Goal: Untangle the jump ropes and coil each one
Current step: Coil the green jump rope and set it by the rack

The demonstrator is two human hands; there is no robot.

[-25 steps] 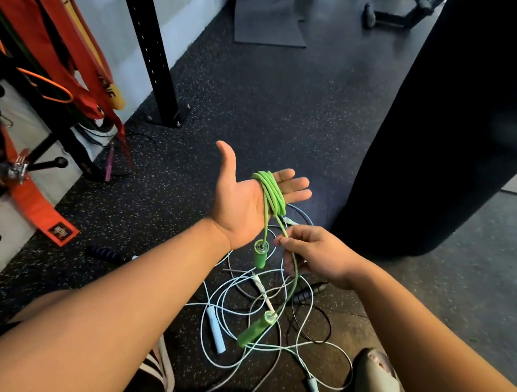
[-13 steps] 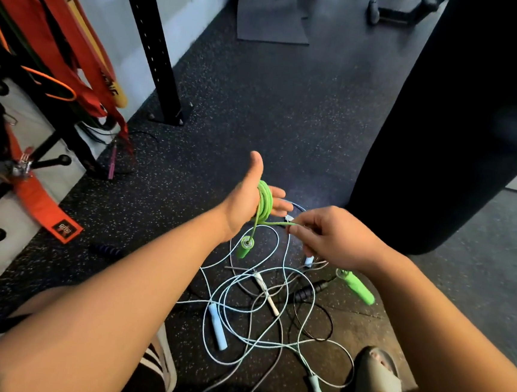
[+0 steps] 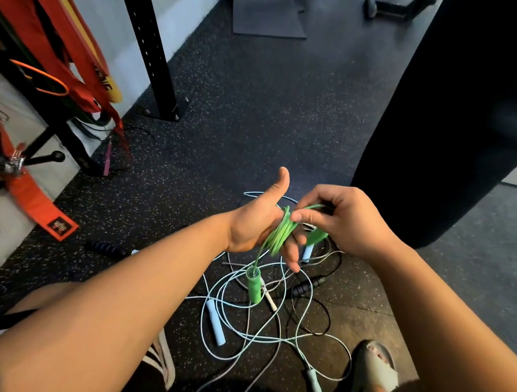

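A green jump rope (image 3: 280,233) is wound in several loops around the fingers of my left hand (image 3: 256,223), thumb up. One green handle (image 3: 254,284) hangs below that hand. My right hand (image 3: 347,220) pinches the rope's free end beside the coil, and the second green handle (image 3: 317,236) shows just under its fingers. On the floor beneath lie tangled light-blue ropes (image 3: 228,312) with pale blue handles (image 3: 215,322) and a thin black rope (image 3: 308,286).
A black punching bag (image 3: 457,119) hangs at the right. A black rack post (image 3: 151,45) stands at the left with red and orange straps (image 3: 46,30) beside it. A dark-handled rope (image 3: 105,248) lies left. My sandalled feet (image 3: 373,371) are at the bottom.
My right hand moved up and left, carrying the rope's end and second handle to my left hand's fingers. My left hand turned thumb-up; the coil gained another turn.
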